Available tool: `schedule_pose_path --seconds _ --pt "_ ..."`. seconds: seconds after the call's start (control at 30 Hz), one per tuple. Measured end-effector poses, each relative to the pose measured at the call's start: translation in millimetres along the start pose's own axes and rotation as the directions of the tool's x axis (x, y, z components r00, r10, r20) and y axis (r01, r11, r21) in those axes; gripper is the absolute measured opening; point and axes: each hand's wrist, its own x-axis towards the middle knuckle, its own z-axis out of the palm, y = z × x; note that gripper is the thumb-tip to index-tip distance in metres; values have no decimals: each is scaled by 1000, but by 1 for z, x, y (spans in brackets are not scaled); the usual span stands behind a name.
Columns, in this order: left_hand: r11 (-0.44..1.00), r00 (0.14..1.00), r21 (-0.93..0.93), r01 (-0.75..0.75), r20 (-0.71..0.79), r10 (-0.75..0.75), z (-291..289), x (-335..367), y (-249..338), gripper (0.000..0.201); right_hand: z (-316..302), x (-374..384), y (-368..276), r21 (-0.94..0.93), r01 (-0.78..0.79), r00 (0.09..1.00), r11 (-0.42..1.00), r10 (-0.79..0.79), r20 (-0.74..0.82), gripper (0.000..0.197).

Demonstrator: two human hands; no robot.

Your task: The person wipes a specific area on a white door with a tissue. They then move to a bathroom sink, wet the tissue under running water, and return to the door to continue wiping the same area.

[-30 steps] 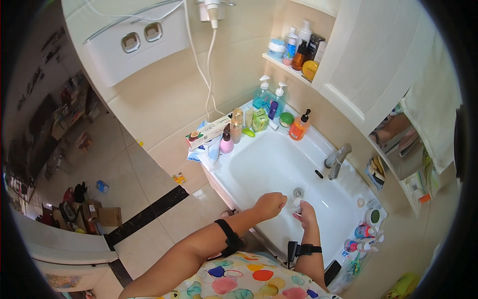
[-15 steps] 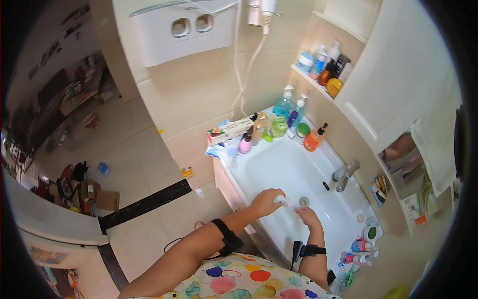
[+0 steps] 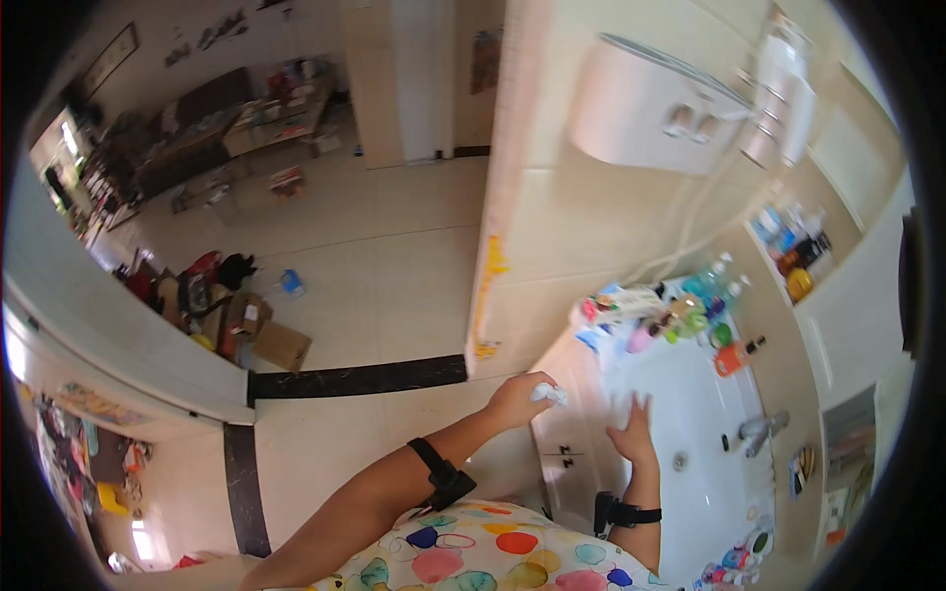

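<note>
My left hand is closed on a crumpled white tissue, held left of the sink, over the front of the cabinet. My right hand is open, its fingers apart, above the near left part of the white sink. It holds nothing. A black strap with a small device sits on each forearm. The faucet stands on the sink's right side, and the drain lies right of my right hand.
Several bottles crowd the far sink edge, among them an orange pump bottle and a blue-green one. Toiletries stand at the near right corner. A white wall box hangs ahead. Beyond the doorway, cardboard boxes rest on the floor.
The view has swung left toward the doorway. My left hand has moved from over the basin to its left, tissue still in it. My right hand's fingers have spread and reach forward.
</note>
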Motion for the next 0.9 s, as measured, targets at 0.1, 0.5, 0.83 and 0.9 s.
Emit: schedule_pose_path --seconds 0.1,0.5,0.83,0.9 --pt "968 956 202 -145 -224 190 -71 -26 -32 33 39 6 -119 603 204 830 771 -463 311 68" --pt "953 678 -79 292 -686 -265 -280 -257 -114 30 215 -58 -458 681 355 381 641 -764 521 22" --pt "907 43 -421 -20 -907 -420 -305 -355 -171 20 290 -116 -578 781 379 -113 496 -813 572 16" --pt "928 -105 -372 -26 -922 -373 -319 -367 -168 18 304 -115 -606 672 421 -266 608 -626 733 17"
